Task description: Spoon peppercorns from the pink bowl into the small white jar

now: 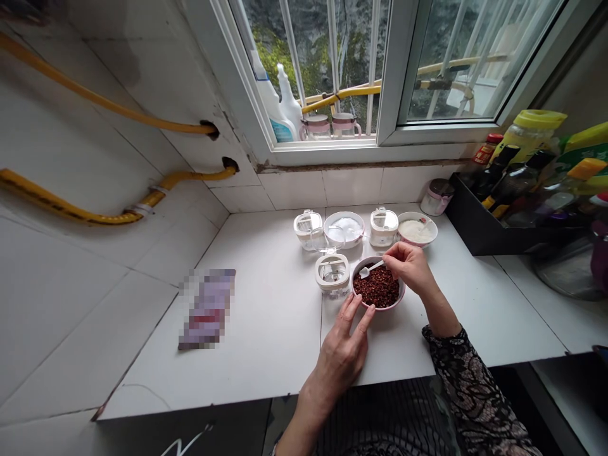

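A bowl (403, 297) of dark reddish-brown peppercorns (377, 288) stands on the white counter. My right hand (409, 266) pinches the handle of a small white spoon (365, 272), whose head rests over the peppercorns. The fingertips of my left hand (346, 347) touch the bowl's near left rim, with the fingers stretched out. Left of the bowl is a clear jar with a cream-rimmed lid (332, 272). Behind it are two similar jars (308, 229) (384, 227), a bowl of white grains (345, 229) and a bowl of pale powder (417, 229).
A purple packet (209, 310), blurred out, lies on the counter (270, 329) to the left. On the right stand a black bin of bottles (494, 231) and a dark-lidded jar (437, 197). Spray bottles (288, 101) and two pink-rimmed cups (331, 126) sit at the window.
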Action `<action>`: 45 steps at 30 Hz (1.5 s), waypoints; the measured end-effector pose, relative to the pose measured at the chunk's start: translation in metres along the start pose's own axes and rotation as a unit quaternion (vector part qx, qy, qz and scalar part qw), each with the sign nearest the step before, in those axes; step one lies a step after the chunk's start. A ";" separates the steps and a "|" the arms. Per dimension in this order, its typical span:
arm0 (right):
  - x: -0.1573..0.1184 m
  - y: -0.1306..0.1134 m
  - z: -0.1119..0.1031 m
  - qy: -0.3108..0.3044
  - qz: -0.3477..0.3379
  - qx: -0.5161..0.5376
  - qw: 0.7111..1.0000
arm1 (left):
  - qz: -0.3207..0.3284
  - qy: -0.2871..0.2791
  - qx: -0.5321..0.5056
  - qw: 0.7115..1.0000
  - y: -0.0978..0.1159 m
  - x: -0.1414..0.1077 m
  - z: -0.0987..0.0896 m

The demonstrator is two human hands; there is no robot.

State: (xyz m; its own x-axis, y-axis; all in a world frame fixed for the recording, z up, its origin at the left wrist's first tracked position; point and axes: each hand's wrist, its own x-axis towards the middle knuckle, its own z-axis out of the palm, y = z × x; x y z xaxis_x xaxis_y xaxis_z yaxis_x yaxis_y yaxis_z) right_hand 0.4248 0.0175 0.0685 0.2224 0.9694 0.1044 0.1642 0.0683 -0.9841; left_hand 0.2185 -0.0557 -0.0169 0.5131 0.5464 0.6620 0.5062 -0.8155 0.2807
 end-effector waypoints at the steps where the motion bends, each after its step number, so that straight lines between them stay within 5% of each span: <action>1: 0.000 0.000 0.001 -0.006 -0.001 -0.002 1.000 | -0.001 0.000 0.000 1.000 0.000 0.000 0.000; 45: 0.004 -0.009 -0.007 0.018 0.035 0.104 0.994 | 0.004 0.006 -0.001 1.000 -0.001 0.000 0.002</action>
State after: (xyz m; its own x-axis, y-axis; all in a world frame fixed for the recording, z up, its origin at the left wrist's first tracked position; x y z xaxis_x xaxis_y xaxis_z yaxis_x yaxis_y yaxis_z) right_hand 0.4315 0.0189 0.0784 0.2603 0.9649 0.0360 -0.0542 0.0518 -0.9972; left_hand 0.2198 -0.0547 -0.0188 0.5089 0.5377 0.6722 0.5006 -0.8201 0.2771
